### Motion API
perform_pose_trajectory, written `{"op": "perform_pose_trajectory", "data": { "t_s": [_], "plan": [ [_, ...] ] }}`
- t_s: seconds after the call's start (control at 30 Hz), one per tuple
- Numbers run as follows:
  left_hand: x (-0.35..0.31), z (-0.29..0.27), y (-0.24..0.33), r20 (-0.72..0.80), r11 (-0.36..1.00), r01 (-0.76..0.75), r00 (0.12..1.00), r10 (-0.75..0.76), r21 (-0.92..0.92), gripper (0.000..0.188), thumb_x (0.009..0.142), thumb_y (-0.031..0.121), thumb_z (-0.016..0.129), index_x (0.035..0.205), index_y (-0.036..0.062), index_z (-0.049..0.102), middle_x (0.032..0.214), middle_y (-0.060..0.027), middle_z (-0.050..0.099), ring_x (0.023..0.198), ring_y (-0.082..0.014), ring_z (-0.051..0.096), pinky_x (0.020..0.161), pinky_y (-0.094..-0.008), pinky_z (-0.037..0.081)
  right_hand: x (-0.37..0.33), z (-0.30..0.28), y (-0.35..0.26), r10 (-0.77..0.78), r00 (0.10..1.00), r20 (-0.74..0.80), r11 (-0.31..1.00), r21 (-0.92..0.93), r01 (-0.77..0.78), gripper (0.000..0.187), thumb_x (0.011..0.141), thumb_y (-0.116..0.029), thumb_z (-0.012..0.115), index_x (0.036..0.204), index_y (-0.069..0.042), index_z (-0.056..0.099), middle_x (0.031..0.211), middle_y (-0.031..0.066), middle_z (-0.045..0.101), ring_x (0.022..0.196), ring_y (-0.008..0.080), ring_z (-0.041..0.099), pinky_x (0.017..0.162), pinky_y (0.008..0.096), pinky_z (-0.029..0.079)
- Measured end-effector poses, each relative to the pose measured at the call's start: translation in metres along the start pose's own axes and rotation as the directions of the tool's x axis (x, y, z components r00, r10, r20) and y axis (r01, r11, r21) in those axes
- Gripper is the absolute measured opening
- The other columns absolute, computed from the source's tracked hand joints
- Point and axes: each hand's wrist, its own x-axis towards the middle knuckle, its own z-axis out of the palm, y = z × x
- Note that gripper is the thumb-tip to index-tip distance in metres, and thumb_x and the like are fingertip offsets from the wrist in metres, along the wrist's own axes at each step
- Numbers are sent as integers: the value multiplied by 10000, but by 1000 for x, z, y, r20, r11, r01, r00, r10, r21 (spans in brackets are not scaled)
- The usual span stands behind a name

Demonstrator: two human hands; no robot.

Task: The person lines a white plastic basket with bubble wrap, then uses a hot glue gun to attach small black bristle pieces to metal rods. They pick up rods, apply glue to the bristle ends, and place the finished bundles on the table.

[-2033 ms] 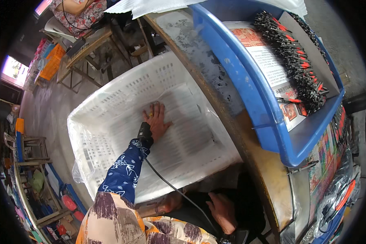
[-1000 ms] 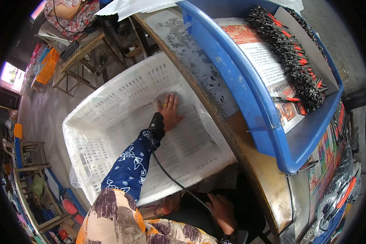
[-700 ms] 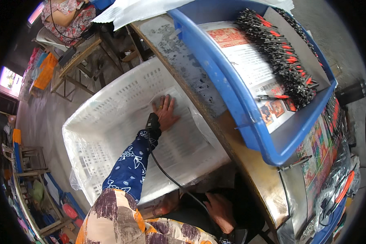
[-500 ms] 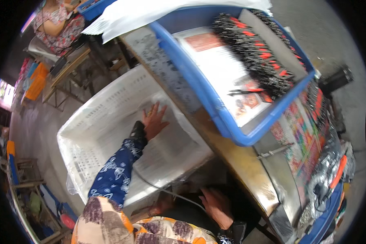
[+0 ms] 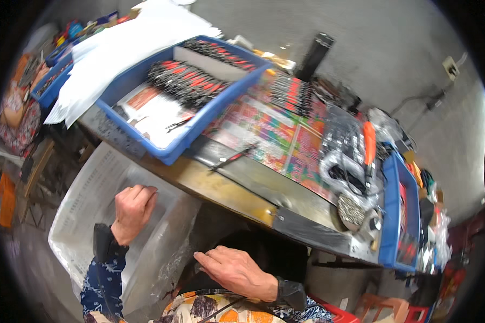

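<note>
My left hand (image 5: 133, 212) is closed in a fist over the white slotted basket (image 5: 64, 220), with its fingertips tucked out of sight. Clear plastic film (image 5: 170, 258) lines this basket and hangs crinkled over the side nearest me. In front of my lap, my right hand (image 5: 237, 272) has its fingers bent and pressed together, pointing left toward the film. Whether either hand grips anything is hidden. Above the hands, on the workbench (image 5: 215, 185), stands a blue tray (image 5: 170, 153) with rows of slim black-and-red hand tools (image 5: 186, 83).
A single black-and-red tool (image 5: 234, 158) lies at the bench's near edge; more (image 5: 291, 96) lie in a row behind. To the right are an orange-handled tool (image 5: 369, 142), a container of small metal parts (image 5: 352, 211) and another blue tray (image 5: 392, 210). White sheeting (image 5: 129, 48) covers the far left.
My view has swung right. My left hand, spread flat inside the basket before, has lifted and closed. My right hand has come up from low by my lap, its fingers now bent.
</note>
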Motion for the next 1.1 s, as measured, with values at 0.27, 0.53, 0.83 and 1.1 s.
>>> {"op": "perform_pose_trajectory", "data": {
  "t_s": [0.27,0.53,0.83,1.1],
  "plan": [
    [55,-24,81,-68,978,-184,982,178,-97,107,746,30,688,838,26,633,745,-101,628,634,-274,594,576,-360,459,-41,-125,0,28,902,-430,874,-427,-231,206,801,-96,657,984,-16,606,753,91,597,679,237,584,580,347,481],
    [83,-14,127,-73,940,-305,952,297,-151,123,733,54,707,827,49,629,704,-69,597,580,-249,563,535,-350,435,-68,-184,80,267,770,-579,628,-502,-595,153,839,-130,614,961,-48,654,778,142,585,773,333,595,667,434,462],
    [87,-3,147,-12,931,-321,946,324,-172,108,736,77,707,804,60,626,675,-71,581,565,-255,557,523,-353,422,-53,-207,148,252,782,-570,454,-644,-616,125,834,-138,551,888,-106,660,732,140,585,740,333,606,616,445,472],
    [92,5,152,14,932,-304,950,313,-198,119,720,64,708,806,57,627,676,-74,583,575,-257,569,543,-364,447,-31,-204,160,328,795,-511,397,-689,-607,182,756,-146,554,673,-56,690,696,166,662,675,313,675,591,419,522]
  ]
}}
